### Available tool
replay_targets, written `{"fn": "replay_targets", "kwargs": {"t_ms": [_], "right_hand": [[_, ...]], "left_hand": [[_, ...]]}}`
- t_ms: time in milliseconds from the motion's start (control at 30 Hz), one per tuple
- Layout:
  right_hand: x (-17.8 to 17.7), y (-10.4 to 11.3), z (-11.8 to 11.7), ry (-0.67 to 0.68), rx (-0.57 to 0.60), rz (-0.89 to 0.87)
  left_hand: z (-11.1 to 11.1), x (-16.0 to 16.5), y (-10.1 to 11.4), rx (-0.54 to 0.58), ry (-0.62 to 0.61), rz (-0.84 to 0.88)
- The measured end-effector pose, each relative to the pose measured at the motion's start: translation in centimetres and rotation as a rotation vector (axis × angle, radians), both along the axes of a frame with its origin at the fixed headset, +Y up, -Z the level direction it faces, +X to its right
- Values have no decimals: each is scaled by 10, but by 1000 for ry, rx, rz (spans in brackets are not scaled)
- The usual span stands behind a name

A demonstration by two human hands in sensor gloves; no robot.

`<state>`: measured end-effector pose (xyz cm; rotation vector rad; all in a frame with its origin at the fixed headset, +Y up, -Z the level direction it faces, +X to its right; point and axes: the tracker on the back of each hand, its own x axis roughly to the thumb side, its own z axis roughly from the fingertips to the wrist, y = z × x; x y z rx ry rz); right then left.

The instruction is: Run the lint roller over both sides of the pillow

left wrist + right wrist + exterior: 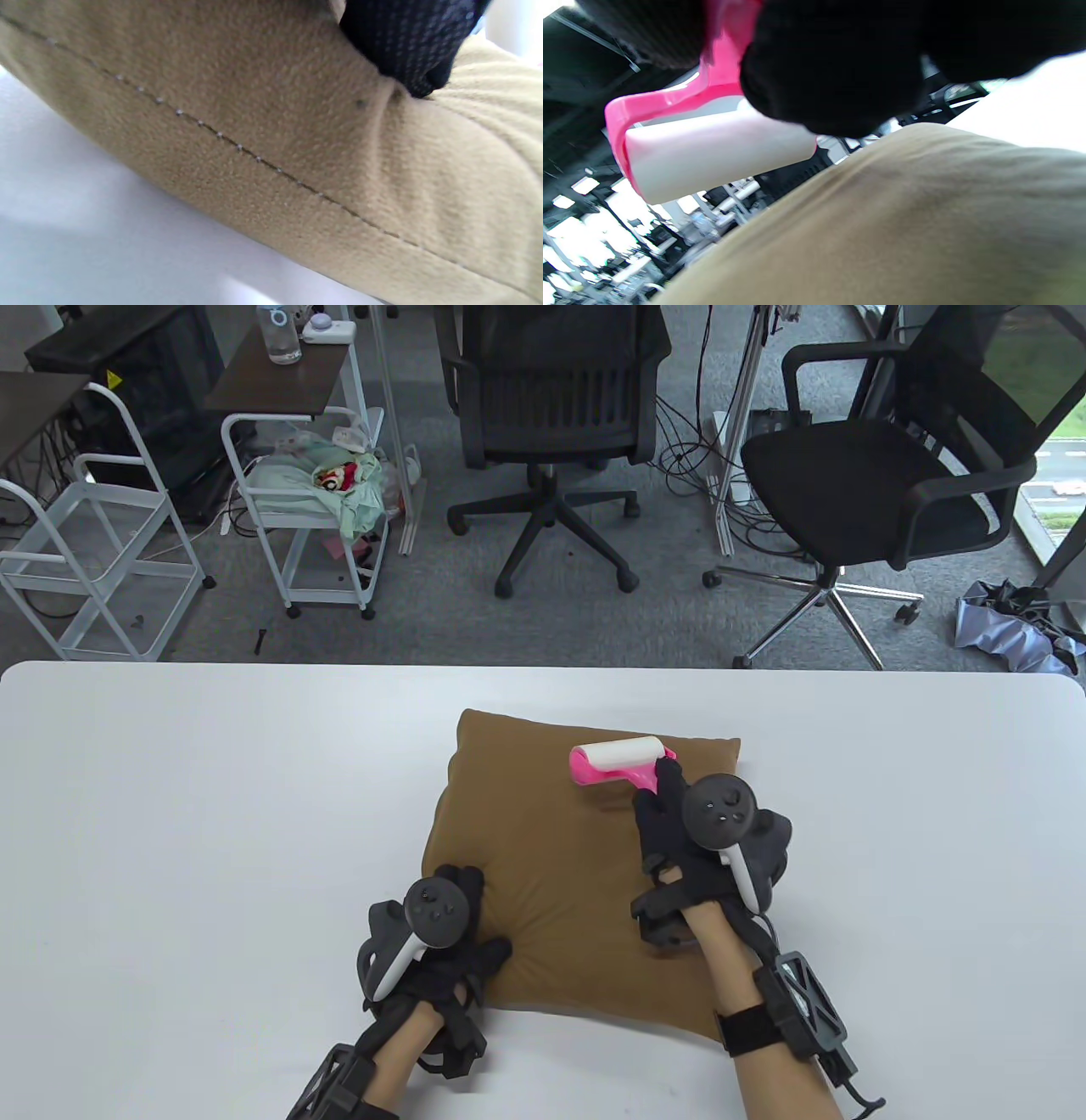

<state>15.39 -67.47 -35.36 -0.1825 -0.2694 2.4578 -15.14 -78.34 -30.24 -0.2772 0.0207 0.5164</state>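
A brown pillow (543, 848) lies flat on the white table (170, 814). My right hand (679, 823) grips the pink handle of a lint roller (618, 759) whose white roll sits at the pillow's far part. In the right wrist view the roller (712, 148) appears just above the pillow fabric (903, 220), and contact is unclear. My left hand (450, 933) rests on the pillow's near left corner, fingers spread. In the left wrist view a gloved fingertip (411, 46) presses into the pillow (254, 127) above its seam.
Two black office chairs (551, 415) (882, 466) and white wire carts (305, 500) stand on the floor beyond the table's far edge. Bare table surface lies to the left and right of the pillow.
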Motion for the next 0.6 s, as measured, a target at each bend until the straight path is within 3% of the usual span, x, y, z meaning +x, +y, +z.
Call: {"fn": "replay_targets", "kwargs": {"t_ms": [200, 333, 600], "right_hand": [[24, -19, 33, 64, 25, -61], [32, -46, 46, 83, 19, -250], [38, -42, 54, 186, 19, -323]], "left_hand": [[0, 0, 0, 3, 3, -8], [1, 0, -1, 12, 5, -6], [-3, -5, 7, -23, 6, 42]]}}
